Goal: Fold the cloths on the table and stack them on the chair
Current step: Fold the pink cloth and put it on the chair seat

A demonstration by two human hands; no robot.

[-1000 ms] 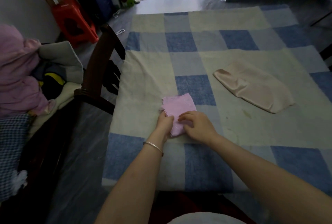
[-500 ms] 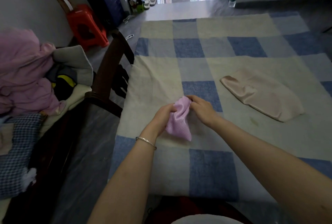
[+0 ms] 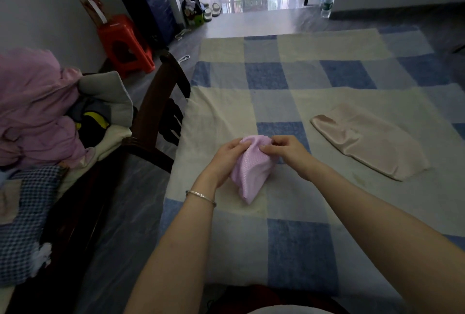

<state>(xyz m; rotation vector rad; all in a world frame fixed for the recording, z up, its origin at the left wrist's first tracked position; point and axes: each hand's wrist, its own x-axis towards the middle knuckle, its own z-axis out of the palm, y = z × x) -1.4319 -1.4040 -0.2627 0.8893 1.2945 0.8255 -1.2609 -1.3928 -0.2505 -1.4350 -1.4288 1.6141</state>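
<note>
We pinch the pink cloth [image 3: 247,170] by its top edge with left hand [image 3: 224,161] and right hand [image 3: 289,153], letting it hang straight for folding. The beige cloth [image 3: 370,141] waits near the bench's [image 3: 302,250] right edge.

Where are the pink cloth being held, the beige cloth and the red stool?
pink cloth [image 3: 247,175], head view, dotted middle of the hanging part.
beige cloth [image 3: 372,147], head view, its flat middle.
red stool [image 3: 117,25], head view, its seat top.

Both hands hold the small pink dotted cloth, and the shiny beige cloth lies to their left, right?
Wrong side: the head view shows the shiny beige cloth to the right of the left hand and right hand holding the small pink dotted cloth.
</note>
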